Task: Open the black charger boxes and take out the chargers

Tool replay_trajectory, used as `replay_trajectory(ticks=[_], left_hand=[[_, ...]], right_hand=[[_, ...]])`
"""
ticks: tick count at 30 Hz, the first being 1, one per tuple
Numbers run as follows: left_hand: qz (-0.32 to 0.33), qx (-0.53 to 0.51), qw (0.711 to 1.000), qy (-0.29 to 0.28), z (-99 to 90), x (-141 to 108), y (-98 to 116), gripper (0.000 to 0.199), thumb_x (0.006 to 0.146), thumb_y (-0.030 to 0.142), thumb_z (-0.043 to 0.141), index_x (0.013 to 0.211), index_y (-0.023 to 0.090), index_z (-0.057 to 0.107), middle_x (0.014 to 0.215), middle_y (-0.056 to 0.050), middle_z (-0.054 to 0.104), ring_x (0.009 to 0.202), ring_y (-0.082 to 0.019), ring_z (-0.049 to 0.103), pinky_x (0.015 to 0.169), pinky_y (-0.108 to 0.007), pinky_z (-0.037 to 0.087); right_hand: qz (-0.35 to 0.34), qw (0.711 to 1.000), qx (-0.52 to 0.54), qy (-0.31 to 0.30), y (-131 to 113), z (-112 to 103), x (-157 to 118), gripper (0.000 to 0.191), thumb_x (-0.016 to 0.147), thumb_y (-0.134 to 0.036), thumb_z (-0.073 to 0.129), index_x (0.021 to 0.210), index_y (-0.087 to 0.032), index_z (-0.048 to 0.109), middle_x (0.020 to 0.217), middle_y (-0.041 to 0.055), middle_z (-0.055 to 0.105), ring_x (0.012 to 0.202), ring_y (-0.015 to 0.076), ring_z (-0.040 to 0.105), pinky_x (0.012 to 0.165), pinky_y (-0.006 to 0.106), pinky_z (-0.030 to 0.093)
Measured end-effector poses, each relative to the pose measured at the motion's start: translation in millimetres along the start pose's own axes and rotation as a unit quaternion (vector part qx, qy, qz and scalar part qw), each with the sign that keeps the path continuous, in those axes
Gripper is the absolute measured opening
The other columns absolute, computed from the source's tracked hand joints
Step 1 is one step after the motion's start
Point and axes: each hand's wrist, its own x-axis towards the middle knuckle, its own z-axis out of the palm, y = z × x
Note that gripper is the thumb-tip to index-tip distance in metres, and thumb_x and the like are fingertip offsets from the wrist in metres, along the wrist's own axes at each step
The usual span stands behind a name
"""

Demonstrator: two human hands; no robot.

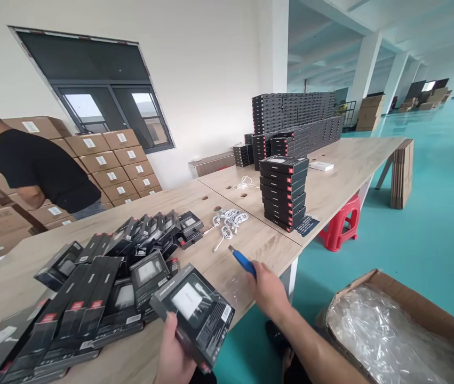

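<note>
My left hand (174, 349) grips a black retail box (210, 325) with a clear window, tilted above the table's near edge; a white device and cable show through it. In my right hand (269, 290) is a blue utility knife (243, 261), its tip pointing up and left, apart from the box. Many similar black boxes (94, 290) lie in a loose pile to the left on the wooden table (267, 240). Beyond the knife sit coiled white cables (230, 220).
A stack of black boxes (283, 192) stands at the table's right edge, with longer rows (294, 114) behind. A carton of clear plastic wrap (387, 325) and a red stool (341, 224) are at right. A person in black (45, 165) bends near brown cartons (120, 160).
</note>
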Motion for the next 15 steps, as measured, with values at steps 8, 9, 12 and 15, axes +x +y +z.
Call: replay_trajectory(ticks=[8, 9, 12, 15], left_hand=[[-0.096, -0.078, 0.992, -0.027, 24.2, -8.3, 5.5, 0.059, 0.090, 0.052, 0.065, 0.137, 0.018, 0.061, 0.101, -0.014, 0.080, 0.090, -0.036, 0.077, 0.084, -0.051, 0.062], [-0.090, -0.079, 0.992, -0.032, 28.5, -8.1, 2.7, 0.054, 0.091, 0.051, 0.064, 0.133, 0.018, 0.065, 0.102, -0.014, 0.080, 0.095, -0.037, 0.076, 0.089, -0.052, 0.060], [-0.056, -0.088, 0.993, -0.063, 38.8, -8.7, -6.4, 0.044, 0.092, 0.049, 0.063, 0.120, 0.017, 0.074, 0.103, -0.014, 0.080, 0.106, -0.037, 0.073, 0.101, -0.053, 0.053], [-0.062, -0.086, 0.986, -0.131, 37.3, -14.9, -13.2, 0.047, 0.085, 0.051, 0.072, 0.118, 0.018, 0.075, 0.103, -0.014, 0.080, 0.110, -0.037, 0.071, 0.105, -0.052, 0.050]], right_hand=[[-0.086, 0.992, -0.068, 0.057, 15.1, -20.8, 21.5, 0.022, 0.097, -0.032, 0.061, 0.112, -0.016, 0.065, 0.122, 0.0179, 0.065, 0.117, 0.0361, 0.056, 0.096, 0.047, 0.040], [-0.121, 0.991, -0.020, 0.044, 5.5, -19.8, 10.7, 0.027, 0.097, -0.041, 0.061, 0.110, -0.018, 0.064, 0.115, 0.0146, 0.067, 0.109, 0.0321, 0.060, 0.090, 0.042, 0.043], [-0.204, 0.973, 0.100, -0.032, -23.5, -10.3, -23.9, 0.043, 0.090, -0.064, 0.062, 0.092, -0.021, 0.060, 0.088, 0.0041, 0.069, 0.075, 0.0199, 0.063, 0.064, 0.028, 0.041], [-0.231, 0.968, 0.097, -0.029, -33.6, 4.4, -41.8, 0.039, 0.101, -0.050, 0.052, 0.075, -0.021, 0.057, 0.071, -0.0001, 0.066, 0.062, 0.0150, 0.059, 0.058, 0.027, 0.033]])
